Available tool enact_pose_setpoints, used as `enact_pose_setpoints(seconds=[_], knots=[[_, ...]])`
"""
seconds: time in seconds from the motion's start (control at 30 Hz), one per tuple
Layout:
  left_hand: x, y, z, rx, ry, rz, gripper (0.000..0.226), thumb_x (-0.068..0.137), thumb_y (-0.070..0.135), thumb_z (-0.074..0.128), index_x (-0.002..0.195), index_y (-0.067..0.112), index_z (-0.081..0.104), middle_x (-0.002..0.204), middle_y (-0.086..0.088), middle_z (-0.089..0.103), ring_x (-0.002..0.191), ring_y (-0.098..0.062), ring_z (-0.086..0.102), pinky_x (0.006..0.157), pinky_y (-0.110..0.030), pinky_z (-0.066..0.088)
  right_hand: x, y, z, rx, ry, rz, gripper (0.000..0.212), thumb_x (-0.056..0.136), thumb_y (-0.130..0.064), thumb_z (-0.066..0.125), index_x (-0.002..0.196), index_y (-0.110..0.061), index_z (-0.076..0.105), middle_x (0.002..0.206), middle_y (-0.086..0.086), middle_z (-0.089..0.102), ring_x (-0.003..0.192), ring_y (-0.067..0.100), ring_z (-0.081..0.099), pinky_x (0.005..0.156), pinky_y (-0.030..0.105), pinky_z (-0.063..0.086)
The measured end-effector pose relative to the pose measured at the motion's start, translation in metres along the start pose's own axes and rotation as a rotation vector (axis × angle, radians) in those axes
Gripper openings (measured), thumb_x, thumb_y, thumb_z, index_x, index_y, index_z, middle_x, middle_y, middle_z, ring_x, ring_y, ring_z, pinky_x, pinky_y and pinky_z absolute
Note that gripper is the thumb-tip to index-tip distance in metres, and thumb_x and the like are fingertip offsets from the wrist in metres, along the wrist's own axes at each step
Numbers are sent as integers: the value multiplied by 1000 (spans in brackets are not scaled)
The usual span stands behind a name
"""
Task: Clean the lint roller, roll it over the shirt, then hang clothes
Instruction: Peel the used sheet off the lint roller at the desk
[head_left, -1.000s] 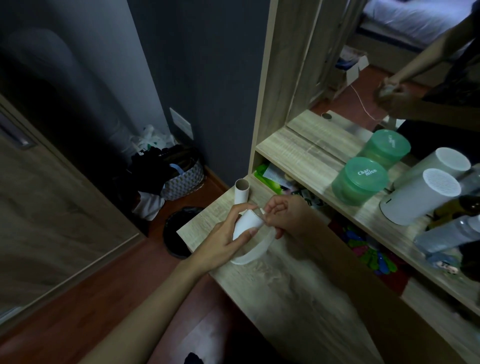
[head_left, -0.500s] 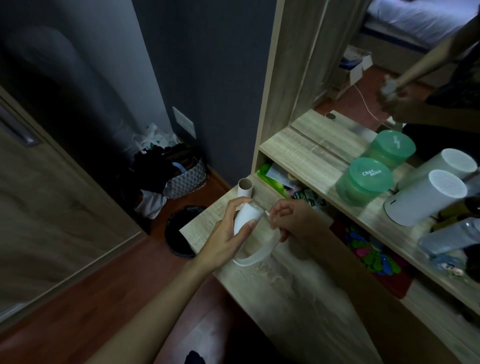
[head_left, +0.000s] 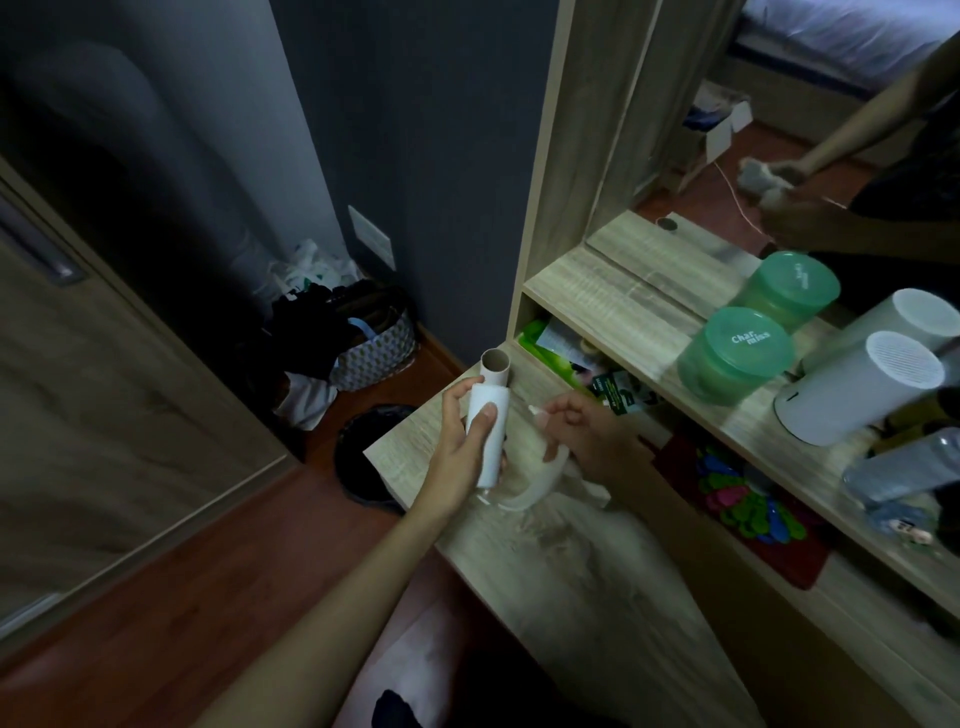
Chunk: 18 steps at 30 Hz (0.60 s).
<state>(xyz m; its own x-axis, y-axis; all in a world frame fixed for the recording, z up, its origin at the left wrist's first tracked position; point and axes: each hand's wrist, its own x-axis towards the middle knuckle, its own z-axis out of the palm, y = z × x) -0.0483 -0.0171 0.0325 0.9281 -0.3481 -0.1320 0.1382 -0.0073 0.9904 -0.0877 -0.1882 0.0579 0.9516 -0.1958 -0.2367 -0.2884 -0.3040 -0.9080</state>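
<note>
My left hand (head_left: 461, 451) grips the white lint roller (head_left: 488, 441) around its roll, thumb across the front, above the wooden desk top (head_left: 571, 561). The roller's curved white handle (head_left: 535, 491) hangs below it over the desk. To the right of the roll, my right hand (head_left: 587, 441) pinches a small white edge of sheet (head_left: 535, 410) between fingertips. A bare cardboard tube (head_left: 496, 368) stands upright on the desk just behind the roller. No shirt or hanger shows in this view.
A black bin (head_left: 366, 457) sits on the floor left of the desk, with a patterned basket of dark clothes (head_left: 371, 348) behind it. The shelf (head_left: 623, 306) on the right carries a green tub (head_left: 735, 353) and a white cylinder (head_left: 857, 387). A mirror backs the shelf.
My right hand has drawn away from the roll to the right, still pinching a bit of white sheet. The left hand has turned the roller more upright.
</note>
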Motion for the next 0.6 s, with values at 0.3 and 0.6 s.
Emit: enact_pose_setpoints(seconds=[0.3,0.6], knots=[[26,-21,5,-234,206,-243,23,98,23,39,118,34,36,117,-18,47,75,-27,59,62,-40,54,14,45,13,134,105,52,23,94,-20,54,82,-2,59,69,9,55,55,14,54,57,32,49],[17,-42,-4,-82,169,-269,39,99,23,48,133,26,29,115,-6,53,93,-18,59,84,-40,52,32,96,39,-186,236,118,30,92,-29,59,65,-16,60,54,-4,55,51,4,50,50,11,36]])
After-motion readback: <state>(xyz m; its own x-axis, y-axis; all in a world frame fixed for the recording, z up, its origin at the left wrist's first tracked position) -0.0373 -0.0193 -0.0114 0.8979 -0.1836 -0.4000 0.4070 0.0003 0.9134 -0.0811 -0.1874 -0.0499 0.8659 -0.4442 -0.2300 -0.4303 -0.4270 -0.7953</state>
